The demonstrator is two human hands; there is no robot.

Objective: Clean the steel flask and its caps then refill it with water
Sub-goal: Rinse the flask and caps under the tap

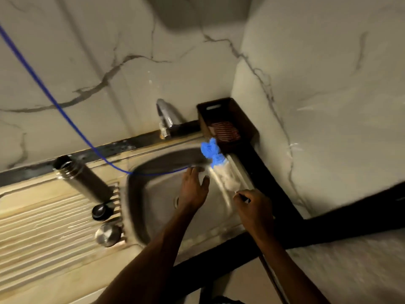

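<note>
While right hand (252,207) fingers pinch the bottle brush (221,172) handle, left hand (194,189) fingers spread wide beside it. Flask (81,181) and caps (103,222) wait uncapped, far left, likely for scrubbing.

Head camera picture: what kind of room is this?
Most likely a kitchen washing-up corner: a steel sink basin with a ribbed draining board, a chrome tap on the marble-look wall, and an open steel flask waiting beside its caps.

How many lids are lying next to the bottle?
2. A dark cap lies on the drainboard just below the steel flask, and a shiny steel cap lies below that, near the sink edge. None others show.
</note>
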